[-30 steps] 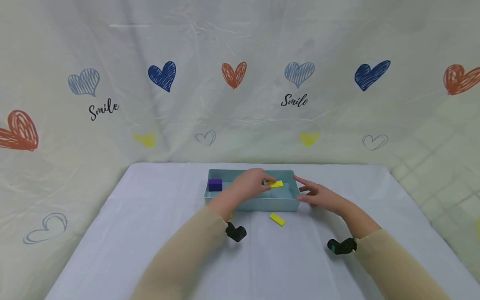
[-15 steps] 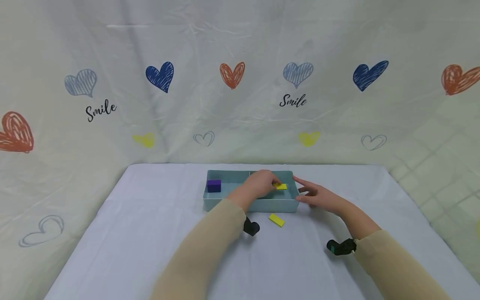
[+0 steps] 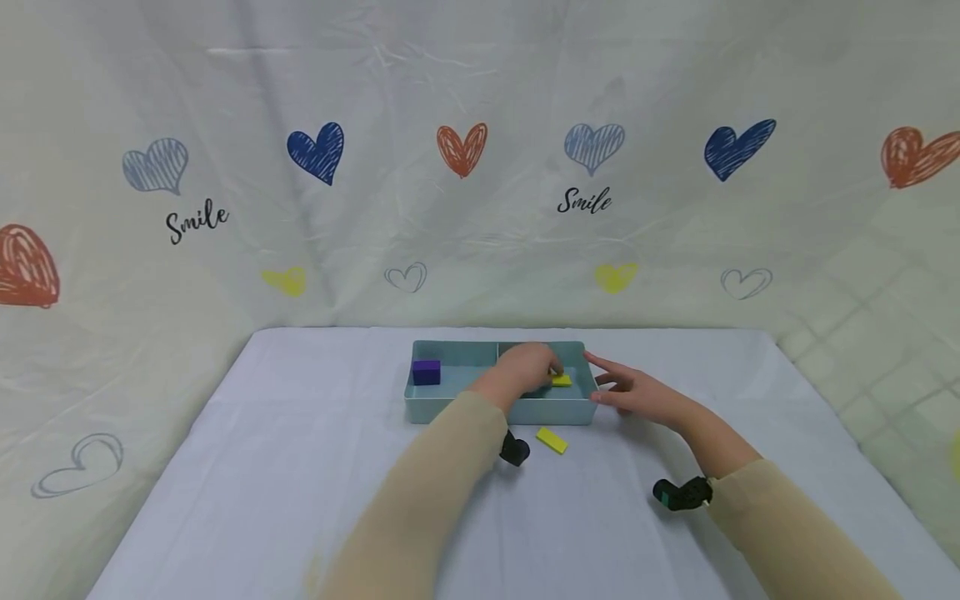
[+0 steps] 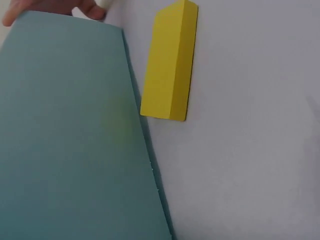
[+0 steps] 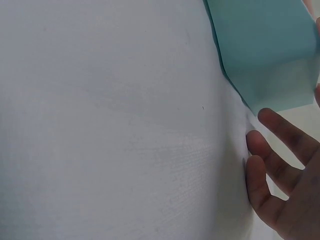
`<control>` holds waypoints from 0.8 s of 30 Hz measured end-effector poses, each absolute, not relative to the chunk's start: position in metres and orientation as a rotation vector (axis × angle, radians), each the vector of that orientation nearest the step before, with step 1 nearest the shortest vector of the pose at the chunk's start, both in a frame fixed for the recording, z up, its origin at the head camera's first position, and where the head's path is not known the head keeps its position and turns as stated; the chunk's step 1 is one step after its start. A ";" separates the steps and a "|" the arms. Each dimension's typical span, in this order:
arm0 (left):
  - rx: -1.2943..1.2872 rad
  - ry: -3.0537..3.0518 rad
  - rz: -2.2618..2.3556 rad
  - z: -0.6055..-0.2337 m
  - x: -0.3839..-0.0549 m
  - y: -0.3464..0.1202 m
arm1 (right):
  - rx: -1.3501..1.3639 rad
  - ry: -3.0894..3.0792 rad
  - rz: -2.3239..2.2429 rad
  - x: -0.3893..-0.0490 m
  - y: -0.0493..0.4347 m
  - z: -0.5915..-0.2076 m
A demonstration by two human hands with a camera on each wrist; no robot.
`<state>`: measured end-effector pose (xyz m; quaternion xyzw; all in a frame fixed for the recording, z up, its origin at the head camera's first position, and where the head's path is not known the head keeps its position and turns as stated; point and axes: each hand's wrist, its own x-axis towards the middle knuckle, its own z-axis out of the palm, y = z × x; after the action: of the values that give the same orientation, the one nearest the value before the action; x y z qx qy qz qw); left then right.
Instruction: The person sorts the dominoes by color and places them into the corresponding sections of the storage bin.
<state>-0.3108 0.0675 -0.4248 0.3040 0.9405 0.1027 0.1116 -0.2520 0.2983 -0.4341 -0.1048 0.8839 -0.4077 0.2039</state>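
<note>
My left hand [image 3: 527, 367] reaches over the front wall of a pale teal box [image 3: 442, 410], into its right compartment. Its bent fingers pinch a yellow block [image 3: 561, 381] low inside; part of the block is hidden behind the fingers. At the box's right end, my right hand [image 3: 633, 392] rests with fingers spread, thumb at the front corner and a fingertip at the back rim. The right wrist view shows the other fingers [image 5: 287, 132] extended beside the end wall. A purple block [image 3: 427, 372] sits at the left end of the left compartment.
Another yellow block [image 3: 552, 440] lies on the white tablecloth [image 3: 585, 517] just in front of the box, also seen beside the teal wall in the left wrist view. A thin divider [image 3: 498, 353] splits the box. Behind the table hangs a heart-printed sheet [image 3: 480, 250].
My left hand has moved right and down into the right compartment, lowering the yellow block towards the box's floor. The divider has come into view. My right hand stays at the box's end.
</note>
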 end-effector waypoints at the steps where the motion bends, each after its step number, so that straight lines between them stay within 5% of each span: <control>1: 0.890 2.760 0.287 -0.424 -0.310 0.068 | -0.292 2.465 -1.137 -0.252 0.298 -0.434; 24: 0.888 2.788 0.070 -0.423 -0.305 0.087 | -0.296 2.448 -1.155 -0.252 0.299 -0.435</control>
<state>-0.3053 0.0873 -0.4232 0.3017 0.9471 0.0238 0.1071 -0.2522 0.2986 -0.4352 -0.1064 0.8794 -0.4149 0.2080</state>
